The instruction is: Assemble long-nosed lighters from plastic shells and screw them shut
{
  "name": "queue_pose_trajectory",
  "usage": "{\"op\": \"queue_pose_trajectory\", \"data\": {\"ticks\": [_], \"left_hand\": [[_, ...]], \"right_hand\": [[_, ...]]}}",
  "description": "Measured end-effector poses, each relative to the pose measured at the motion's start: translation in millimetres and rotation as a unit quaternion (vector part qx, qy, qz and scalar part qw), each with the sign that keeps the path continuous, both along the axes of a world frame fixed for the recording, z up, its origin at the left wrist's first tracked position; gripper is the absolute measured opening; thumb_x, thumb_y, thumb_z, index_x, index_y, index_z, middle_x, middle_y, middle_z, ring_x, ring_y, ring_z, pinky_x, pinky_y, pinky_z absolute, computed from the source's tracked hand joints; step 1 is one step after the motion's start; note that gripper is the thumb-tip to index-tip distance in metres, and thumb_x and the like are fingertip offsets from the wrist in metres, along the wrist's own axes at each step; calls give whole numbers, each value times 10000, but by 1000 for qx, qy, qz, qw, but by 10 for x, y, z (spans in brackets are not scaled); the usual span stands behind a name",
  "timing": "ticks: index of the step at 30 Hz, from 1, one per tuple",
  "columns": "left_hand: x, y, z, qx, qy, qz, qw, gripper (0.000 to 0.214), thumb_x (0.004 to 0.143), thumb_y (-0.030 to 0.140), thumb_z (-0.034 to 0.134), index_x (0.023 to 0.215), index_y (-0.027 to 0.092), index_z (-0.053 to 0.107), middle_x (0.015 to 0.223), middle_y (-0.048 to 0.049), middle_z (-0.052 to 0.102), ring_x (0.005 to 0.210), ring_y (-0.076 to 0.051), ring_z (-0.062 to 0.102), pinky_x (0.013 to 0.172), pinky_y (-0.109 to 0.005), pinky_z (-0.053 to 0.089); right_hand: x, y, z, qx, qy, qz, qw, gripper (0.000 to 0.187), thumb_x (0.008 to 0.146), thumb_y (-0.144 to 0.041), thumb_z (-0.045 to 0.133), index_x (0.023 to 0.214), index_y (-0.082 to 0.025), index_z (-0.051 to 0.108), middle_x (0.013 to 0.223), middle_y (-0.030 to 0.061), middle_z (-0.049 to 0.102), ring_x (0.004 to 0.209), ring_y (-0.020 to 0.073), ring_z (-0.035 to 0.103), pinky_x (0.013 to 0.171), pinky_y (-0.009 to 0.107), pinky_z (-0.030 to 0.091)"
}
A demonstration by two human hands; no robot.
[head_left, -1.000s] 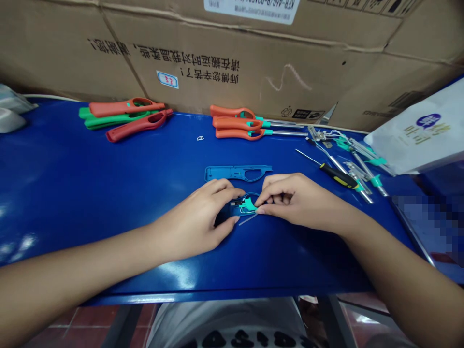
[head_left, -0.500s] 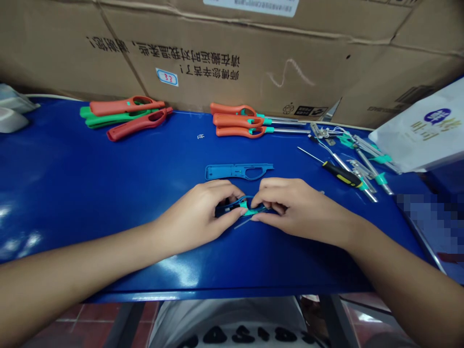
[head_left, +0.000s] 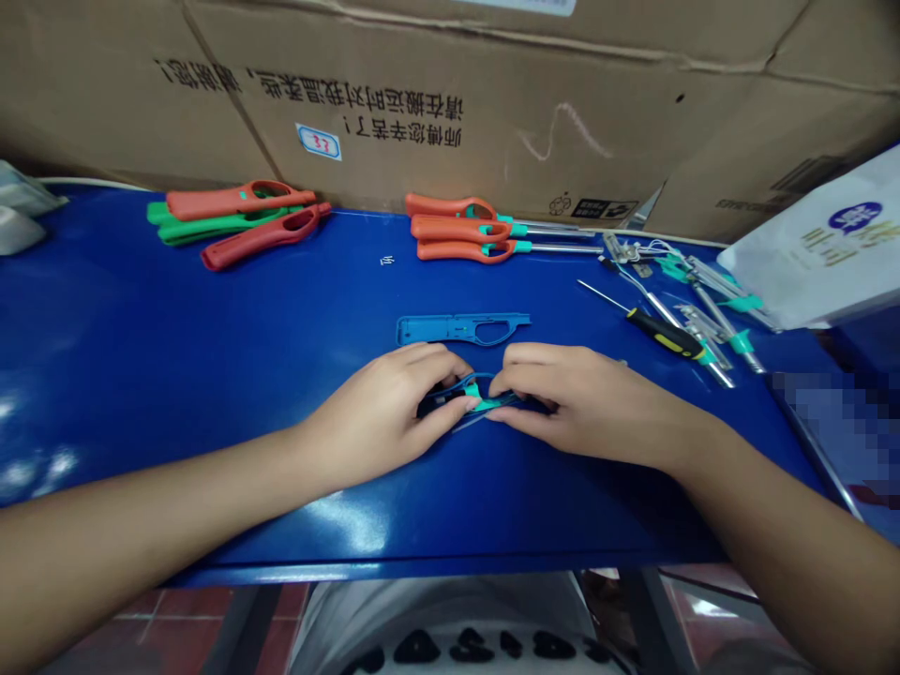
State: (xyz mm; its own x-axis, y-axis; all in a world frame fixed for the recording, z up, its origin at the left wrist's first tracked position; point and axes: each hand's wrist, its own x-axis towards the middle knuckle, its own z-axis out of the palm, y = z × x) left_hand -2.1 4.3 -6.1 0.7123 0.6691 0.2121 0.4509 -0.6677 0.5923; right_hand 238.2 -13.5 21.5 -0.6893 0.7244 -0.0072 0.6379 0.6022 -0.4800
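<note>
Near the middle of the blue table, my left hand (head_left: 394, 403) pinches a green trigger piece (head_left: 482, 400) seated at a blue lighter shell half (head_left: 460, 383). My right hand (head_left: 569, 398) has its thumb and fingers closed on the right part of that same shell, close to the trigger. My fingers hide most of the shell and whatever lies inside it. A thin clear strip (head_left: 467, 425) shows just below the trigger. Just beyond my hands lies another blue shell half (head_left: 450, 329), its hollow side up.
Orange lighters (head_left: 460, 228) with metal tubes lie along the cardboard box (head_left: 394, 56). Red and green shells (head_left: 257, 246) are at back left, small screws (head_left: 386, 260) nearer the middle. A screwdriver (head_left: 665, 335), metal lighter inserts (head_left: 710, 281) and a white bag (head_left: 808, 253) are on the right.
Both hands stay at the lighter shell with small finger shifts; the right fingertips sit slightly differently by the trigger. The whole view has tilted slightly.
</note>
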Motion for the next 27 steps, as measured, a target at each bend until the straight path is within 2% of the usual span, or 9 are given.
{"op": "queue_pose_trajectory", "data": {"ticks": [3,8,15,21,27], "left_hand": [[-8,13,1,8,9,3,1000,188,995,301,587,1094,158,658,994,-47,677,943,-194,642,809,-306,496],[-31,20,14,40,32,5,999,249,1010,321,554,1172,165,662,1059,-71,676,1004,-227,644,865,-352,518],[-50,24,51,98,39,15,994,305,1016,340,540,1239,165,653,1141,-82,685,1071,-249,633,951,-410,526],[-86,9,111,133,84,3,988,366,997,353,553,1306,168,623,1193,-89,701,1091,-270,636,951,-445,535],[-96,14,120,128,117,-12,985,355,987,241,522,1322,173,616,1234,-93,687,1111,-280,625,952,-466,539]], "right_hand": [[-3,22,-34,23,21,-10,999,137,986,-296,617,994,-173,678,910,16,618,789,129,576,697,257,408],[-7,44,-66,22,35,-32,999,135,967,-315,648,930,-186,664,840,-9,605,740,115,547,668,252,385],[32,87,-61,28,25,-69,997,222,953,-337,638,791,-185,634,711,-28,549,647,107,486,618,262,341],[53,115,-63,27,35,-97,994,215,928,-315,661,759,-185,630,669,-34,535,604,97,475,598,247,341],[106,145,-52,38,45,-122,991,246,962,-362,599,790,-197,662,713,-10,594,637,113,532,617,250,389]]}}
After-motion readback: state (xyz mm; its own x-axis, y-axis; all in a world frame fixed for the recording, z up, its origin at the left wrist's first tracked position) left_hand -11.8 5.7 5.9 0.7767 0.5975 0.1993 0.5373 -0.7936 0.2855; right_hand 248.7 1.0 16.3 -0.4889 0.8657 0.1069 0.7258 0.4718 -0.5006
